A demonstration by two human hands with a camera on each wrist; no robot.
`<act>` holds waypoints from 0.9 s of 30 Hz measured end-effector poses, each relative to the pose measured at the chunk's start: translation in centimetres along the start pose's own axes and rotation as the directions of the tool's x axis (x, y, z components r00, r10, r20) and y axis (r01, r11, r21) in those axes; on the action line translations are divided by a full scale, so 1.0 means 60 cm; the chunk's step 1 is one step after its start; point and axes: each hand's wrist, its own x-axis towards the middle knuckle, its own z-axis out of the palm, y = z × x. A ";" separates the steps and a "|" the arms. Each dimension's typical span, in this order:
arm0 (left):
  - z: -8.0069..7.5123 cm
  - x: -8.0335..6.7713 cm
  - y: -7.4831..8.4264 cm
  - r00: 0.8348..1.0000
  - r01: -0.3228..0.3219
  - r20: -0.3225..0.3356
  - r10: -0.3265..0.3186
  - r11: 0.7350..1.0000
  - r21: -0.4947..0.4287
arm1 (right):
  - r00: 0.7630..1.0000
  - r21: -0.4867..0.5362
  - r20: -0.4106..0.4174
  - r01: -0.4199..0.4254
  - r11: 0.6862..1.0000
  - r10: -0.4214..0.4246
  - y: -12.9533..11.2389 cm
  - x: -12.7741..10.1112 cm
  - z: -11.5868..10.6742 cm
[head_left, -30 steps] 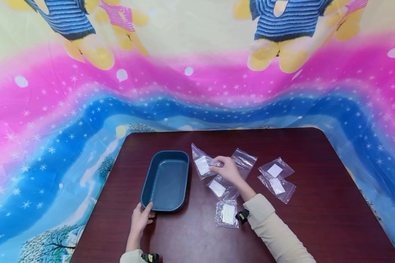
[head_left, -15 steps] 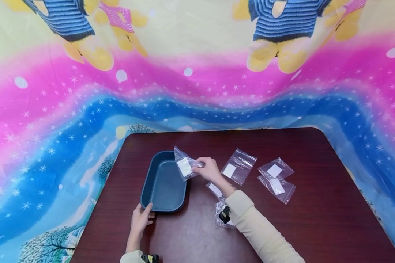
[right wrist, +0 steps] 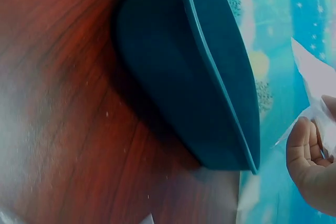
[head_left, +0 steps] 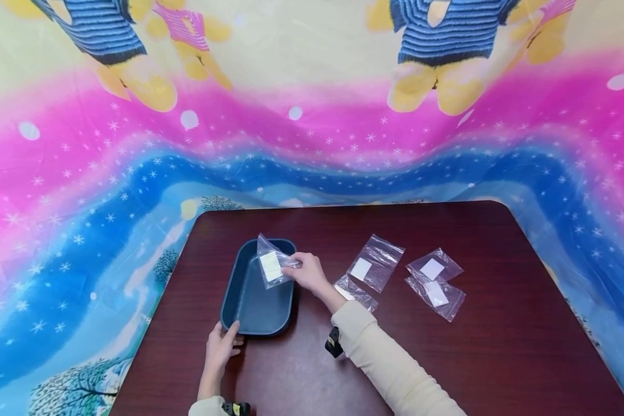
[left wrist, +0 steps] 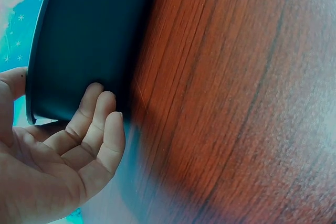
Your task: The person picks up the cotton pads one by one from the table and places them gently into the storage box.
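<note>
A dark teal plastic bin (head_left: 257,312) with rounded corners stands on the table's left half. My left hand (head_left: 220,349) grips its near left corner; in the left wrist view the thumb is over the rim and the fingers (left wrist: 113,135) lie against the outer wall. Over the bin's far right part, my right hand (head_left: 309,273) pinches a clear zip bag (head_left: 271,267) with a white rectangle in it. The right wrist view shows this hand (right wrist: 312,166) above the rim, the bag partly cut off by the frame's edge.
Right of the bin lie further clear bags: one with a white card (head_left: 377,263), a crumpled one (head_left: 357,293) partly behind the right forearm, and an overlapping pair (head_left: 437,283). The dark red table (head_left: 499,358) ends at a printed cloth backdrop (head_left: 312,167).
My right hand has carried the bag leftward from among the other bags to above the bin. The right forearm now covers the nearest bag. My left hand stays at the bin's corner.
</note>
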 end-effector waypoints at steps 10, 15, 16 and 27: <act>-0.002 -0.001 0.000 1.000 -0.006 0.008 0.007 1.000 -0.003 | 1.000 -0.050 0.011 -0.024 0.998 0.024 -0.012 -0.003 0.048; 0.001 0.000 -0.002 1.000 -0.004 -0.010 0.004 1.000 -0.001 | 0.985 0.028 0.150 -0.087 0.996 0.082 -0.017 -0.012 0.062; 0.002 0.001 -0.003 1.000 -0.004 -0.011 0.004 1.000 0.001 | 0.979 0.027 0.181 -0.103 0.994 0.096 -0.017 -0.014 0.064; 0.002 0.003 -0.003 1.000 0.000 -0.015 0.001 1.000 0.012 | 0.981 0.005 0.168 -0.098 0.995 0.096 -0.002 -0.020 0.053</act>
